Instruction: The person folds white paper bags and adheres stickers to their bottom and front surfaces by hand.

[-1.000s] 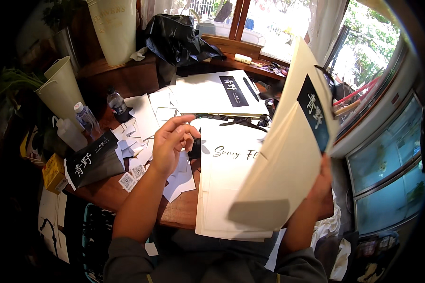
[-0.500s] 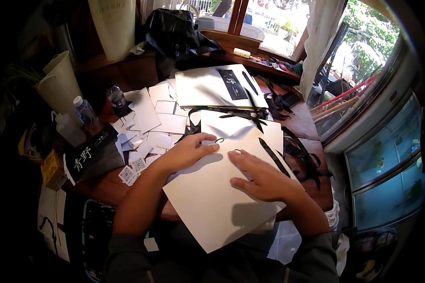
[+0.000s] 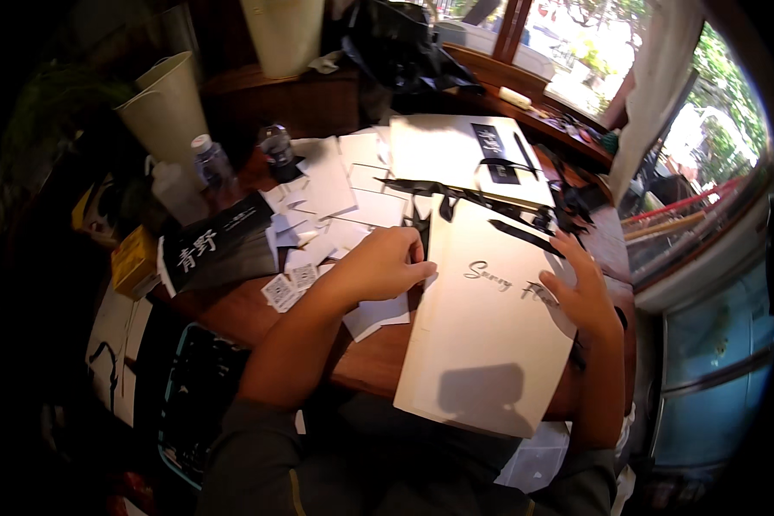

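A flat cream paper bag (image 3: pixel 482 335) with dark cursive lettering and black ribbon handles lies in front of me, overhanging the table's near edge. My left hand (image 3: pixel 387 268) is at its left edge, fingers curled, the thumb against the border. My right hand (image 3: pixel 586 288) rests along the right edge with fingers spread and thumb apart, lying partly over the lettering. A black ribbon (image 3: pixel 525 236) crosses the bag's upper part. Behind it lies a stack of similar cream bags (image 3: pixel 434 155) with a black label.
White cards and papers (image 3: pixel 327 185) are strewn left of the bag. A black printed bag (image 3: pixel 219 241), a yellow box (image 3: pixel 136 262) and plastic bottles (image 3: pixel 213 168) stand at left. A teal-rimmed basket (image 3: pixel 174 387) is below the table. Loose black ribbons (image 3: pixel 580 193) lie at right.
The bag has turned straighter and its lettered face now shows, where a plain one was. My hands have moved apart to its two sides. The view has shifted left.
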### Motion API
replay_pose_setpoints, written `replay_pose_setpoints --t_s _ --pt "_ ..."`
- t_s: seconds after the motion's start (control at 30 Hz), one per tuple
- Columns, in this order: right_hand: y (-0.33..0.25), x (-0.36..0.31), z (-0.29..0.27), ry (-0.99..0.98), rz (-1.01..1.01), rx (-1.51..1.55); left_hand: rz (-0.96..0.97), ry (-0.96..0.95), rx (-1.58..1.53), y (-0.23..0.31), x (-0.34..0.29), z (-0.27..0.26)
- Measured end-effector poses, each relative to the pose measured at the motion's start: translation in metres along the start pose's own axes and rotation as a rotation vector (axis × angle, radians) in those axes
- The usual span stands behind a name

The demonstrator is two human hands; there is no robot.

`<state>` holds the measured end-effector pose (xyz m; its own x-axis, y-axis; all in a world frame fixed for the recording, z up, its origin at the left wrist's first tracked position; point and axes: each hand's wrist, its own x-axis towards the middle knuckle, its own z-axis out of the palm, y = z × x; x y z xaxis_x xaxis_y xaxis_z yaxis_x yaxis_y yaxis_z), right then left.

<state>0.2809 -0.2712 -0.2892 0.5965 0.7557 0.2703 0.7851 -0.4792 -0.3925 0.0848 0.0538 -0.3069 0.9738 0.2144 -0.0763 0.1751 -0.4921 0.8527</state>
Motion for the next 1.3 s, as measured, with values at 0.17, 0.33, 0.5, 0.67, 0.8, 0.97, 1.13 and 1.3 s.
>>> replay_pose_setpoints --t_s 0.17,0.33,0.5,0.67,0.8,0.97,1.13,1.3 --pt "-0.001 -0.009 0.044 -0.024 0.033 -0.125 -0.009 0.431 0.282 -0.017 -0.005 -0.034" --pt "0.001 -0.014 0.046 0.066 -0.013 -0.073 0.274 0.914 0.325 -0.033 -0.002 -0.053" --pt "0.036 -0.020 0.037 0.484 0.049 0.104 0.506 1.038 0.381 0.003 -0.034 -0.037" --pt "0.058 -0.014 0.043 0.597 0.217 0.311 0.080 1.093 0.940 -0.046 -0.101 -0.054" --pt "0.031 -0.019 0.061 0.432 0.344 0.330 -0.098 0.944 1.035 -0.106 -0.135 -0.078" --pt "0.007 -0.029 0.059 0.332 0.412 0.227 0.052 0.934 1.061 -0.101 -0.136 -0.086" --pt "0.008 -0.028 0.053 0.489 0.361 0.284 0.082 1.097 1.052 -0.103 -0.130 -0.099" --pt "-0.009 -0.030 0.038 0.667 0.088 0.627 0.690 1.245 1.146 -0.024 -0.110 -0.075"
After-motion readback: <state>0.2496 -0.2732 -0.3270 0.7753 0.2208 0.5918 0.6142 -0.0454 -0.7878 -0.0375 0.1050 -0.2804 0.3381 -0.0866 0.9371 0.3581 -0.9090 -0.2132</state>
